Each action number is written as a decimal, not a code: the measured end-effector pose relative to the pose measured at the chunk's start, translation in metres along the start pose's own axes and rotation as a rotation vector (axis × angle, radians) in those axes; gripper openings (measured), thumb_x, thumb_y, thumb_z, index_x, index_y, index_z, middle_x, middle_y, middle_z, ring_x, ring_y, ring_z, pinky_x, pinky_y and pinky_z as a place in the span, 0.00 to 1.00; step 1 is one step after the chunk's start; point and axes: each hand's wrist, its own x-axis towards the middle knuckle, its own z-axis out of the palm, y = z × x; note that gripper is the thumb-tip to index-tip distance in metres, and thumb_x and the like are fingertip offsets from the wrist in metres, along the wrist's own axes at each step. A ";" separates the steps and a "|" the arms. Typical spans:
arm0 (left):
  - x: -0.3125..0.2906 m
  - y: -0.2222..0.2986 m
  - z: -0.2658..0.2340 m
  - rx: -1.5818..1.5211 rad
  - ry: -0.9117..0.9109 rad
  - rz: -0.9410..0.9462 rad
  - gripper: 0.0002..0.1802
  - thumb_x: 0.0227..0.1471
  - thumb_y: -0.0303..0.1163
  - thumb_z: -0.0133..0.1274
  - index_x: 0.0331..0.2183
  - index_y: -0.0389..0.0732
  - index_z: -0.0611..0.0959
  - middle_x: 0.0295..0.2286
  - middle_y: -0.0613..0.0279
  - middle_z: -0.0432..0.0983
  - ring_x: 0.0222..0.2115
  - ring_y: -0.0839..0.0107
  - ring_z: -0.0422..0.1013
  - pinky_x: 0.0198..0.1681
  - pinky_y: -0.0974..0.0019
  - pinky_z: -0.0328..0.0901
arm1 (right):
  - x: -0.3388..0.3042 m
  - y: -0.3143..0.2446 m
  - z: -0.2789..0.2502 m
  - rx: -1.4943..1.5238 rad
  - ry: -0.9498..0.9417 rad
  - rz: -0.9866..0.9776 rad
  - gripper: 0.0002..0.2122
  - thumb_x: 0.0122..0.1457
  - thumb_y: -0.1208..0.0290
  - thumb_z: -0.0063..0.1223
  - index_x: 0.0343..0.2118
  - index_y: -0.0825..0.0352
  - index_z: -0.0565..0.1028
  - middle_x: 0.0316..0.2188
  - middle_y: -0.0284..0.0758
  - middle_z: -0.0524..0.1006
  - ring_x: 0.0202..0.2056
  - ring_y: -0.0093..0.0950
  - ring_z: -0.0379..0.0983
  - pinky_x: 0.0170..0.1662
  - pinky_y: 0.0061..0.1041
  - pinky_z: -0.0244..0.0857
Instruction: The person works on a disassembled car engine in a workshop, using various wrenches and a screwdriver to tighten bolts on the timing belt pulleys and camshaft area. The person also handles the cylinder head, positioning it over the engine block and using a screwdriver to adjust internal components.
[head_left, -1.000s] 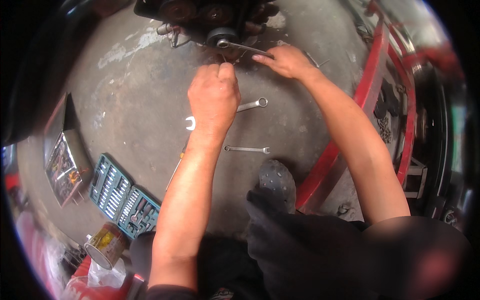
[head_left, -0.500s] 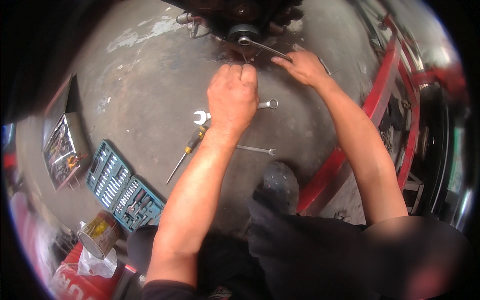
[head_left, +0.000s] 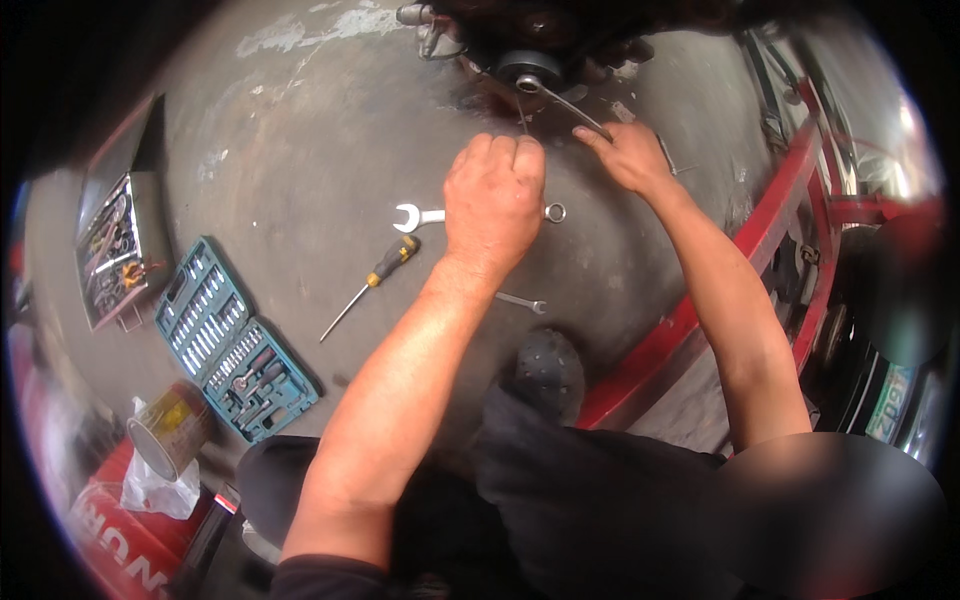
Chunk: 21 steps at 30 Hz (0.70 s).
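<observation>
On a grey concrete floor [head_left: 290, 160], seen from above, a person crouches with both bare forearms reaching forward toward a dark engine part [head_left: 530, 70] at the top of the view. The left hand [head_left: 495, 200] is curled with its fingers bent under, knuckles up; whether it grips anything cannot be told. It hovers over a large silver wrench [head_left: 420, 215] lying flat on the floor, covering the wrench's middle. The right hand [head_left: 625, 155] is just beside it to the right, fingers pressed on the handle of a slim wrench [head_left: 565, 103] whose other end sits at a round fitting on the engine part. A screwdriver [head_left: 370, 285] with a yellow and black handle lies near the large wrench, lower left. A small wrench [head_left: 520, 300] lies beside the left forearm. Well to the left sit an open teal socket set case [head_left: 230, 345] and a metal toolbox [head_left: 115, 245]. A red metal frame [head_left: 760, 240] runs along the right.
</observation>
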 end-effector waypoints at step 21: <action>-0.009 0.004 0.011 -0.066 0.225 -0.149 0.05 0.41 0.23 0.59 0.26 0.41 0.80 0.24 0.59 0.74 0.29 0.57 0.72 0.32 0.55 0.69 | 0.017 0.025 0.023 0.082 0.175 -0.155 0.35 0.61 0.33 0.47 0.31 0.71 0.80 0.23 0.47 0.78 0.30 0.47 0.75 0.38 0.41 0.67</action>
